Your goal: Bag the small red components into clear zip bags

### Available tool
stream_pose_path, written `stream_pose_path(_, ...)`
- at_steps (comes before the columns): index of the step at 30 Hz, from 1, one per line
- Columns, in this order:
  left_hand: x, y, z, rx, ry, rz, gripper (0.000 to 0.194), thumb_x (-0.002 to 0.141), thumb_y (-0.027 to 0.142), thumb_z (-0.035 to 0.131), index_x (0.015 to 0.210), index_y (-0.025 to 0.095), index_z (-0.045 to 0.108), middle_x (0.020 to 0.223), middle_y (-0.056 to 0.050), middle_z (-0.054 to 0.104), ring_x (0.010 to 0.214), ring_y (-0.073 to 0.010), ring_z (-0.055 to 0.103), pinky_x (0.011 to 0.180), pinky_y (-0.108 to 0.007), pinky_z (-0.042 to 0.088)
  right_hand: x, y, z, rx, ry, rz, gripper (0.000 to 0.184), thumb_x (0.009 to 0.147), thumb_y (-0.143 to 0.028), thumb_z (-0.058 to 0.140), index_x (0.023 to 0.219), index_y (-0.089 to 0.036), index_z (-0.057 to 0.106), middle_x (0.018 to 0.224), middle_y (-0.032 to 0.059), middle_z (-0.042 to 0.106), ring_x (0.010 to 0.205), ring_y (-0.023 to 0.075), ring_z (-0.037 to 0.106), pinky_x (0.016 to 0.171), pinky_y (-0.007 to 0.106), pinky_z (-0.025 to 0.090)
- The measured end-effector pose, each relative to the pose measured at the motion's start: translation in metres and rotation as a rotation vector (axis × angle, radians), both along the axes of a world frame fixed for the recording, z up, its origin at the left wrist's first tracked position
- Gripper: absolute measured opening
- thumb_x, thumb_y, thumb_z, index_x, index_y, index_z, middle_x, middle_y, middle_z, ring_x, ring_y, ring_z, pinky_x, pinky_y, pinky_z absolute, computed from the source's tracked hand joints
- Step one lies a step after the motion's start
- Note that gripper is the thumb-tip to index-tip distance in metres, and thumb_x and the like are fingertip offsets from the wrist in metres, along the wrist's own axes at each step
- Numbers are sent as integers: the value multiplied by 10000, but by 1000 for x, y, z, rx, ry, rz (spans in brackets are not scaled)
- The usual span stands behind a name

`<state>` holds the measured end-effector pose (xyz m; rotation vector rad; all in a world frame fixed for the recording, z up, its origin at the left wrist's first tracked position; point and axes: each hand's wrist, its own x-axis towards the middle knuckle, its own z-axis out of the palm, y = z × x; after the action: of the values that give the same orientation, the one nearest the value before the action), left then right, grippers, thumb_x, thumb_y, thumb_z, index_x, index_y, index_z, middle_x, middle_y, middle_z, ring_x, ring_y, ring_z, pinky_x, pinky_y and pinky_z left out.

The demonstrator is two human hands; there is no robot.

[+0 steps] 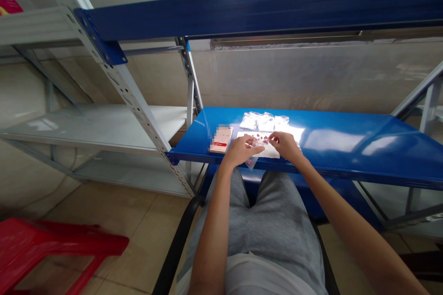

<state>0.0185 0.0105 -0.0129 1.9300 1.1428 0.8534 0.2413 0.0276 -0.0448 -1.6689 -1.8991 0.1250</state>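
Both my hands are over a white sheet (pixel 268 152) on a blue metal shelf board (pixel 339 140), and small red beads (pixel 259 139) lie scattered on the sheet. My left hand (pixel 242 150) grips a small clear plastic bag (pixel 253 161), whose lower corner hangs past the board's front edge. My right hand (pixel 284 145) is pinched over the sheet close to the beads, and anything in its fingertips is too small to tell. Several filled clear bags (pixel 265 122) lie behind the sheet. To the left of my left hand is a phone-like card (pixel 221 140), partly blurred out.
A blue crossbeam (pixel 221 9) runs overhead at the shelf's top. Grey metal rack uprights (pixel 134 101) stand to the left beside lower shelves. A red plastic stool (pixel 51 244) sits on the tiled floor at lower left, and a black chair armrest (pixel 176 235) is by my leg.
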Motion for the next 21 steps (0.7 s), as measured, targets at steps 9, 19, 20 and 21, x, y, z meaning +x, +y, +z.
stream_pose_path(9,0,2,-5,15,-1,7,542,778,532,787,1168,164,712,1164,-110,745,964,-231,721,767,-285,565,-3,2,-15,-47,-186,-42,204,961,-212,574,1045,-176,756,1025,121,725,915,233,664,767,295,447)
stream_pose_path(19,2,1,-3,9,26,6,546,781,526,784,1171,152,708,1116,-109,760,961,-241,725,774,-296,553,-10,0,-13,-74,-234,-87,232,984,-230,544,1063,-181,757,1033,134,719,934,252,660,702,293,419)
stream_pose_path(20,3,1,-3,10,29,6,547,781,525,783,1174,152,707,1113,-109,760,963,-243,725,771,-296,552,-10,0,-13,-71,-229,-86,231,983,-226,544,1059,-175,756,1035,136,722,934,252,660,704,294,420)
stream_pose_path(21,3,1,-3,11,32,6,545,782,527,781,1173,154,707,1112,-108,760,963,-243,726,768,-295,552,-10,1,-13,-66,-221,-83,230,982,-221,543,1052,-168,755,1035,137,726,933,250,661,708,295,421)
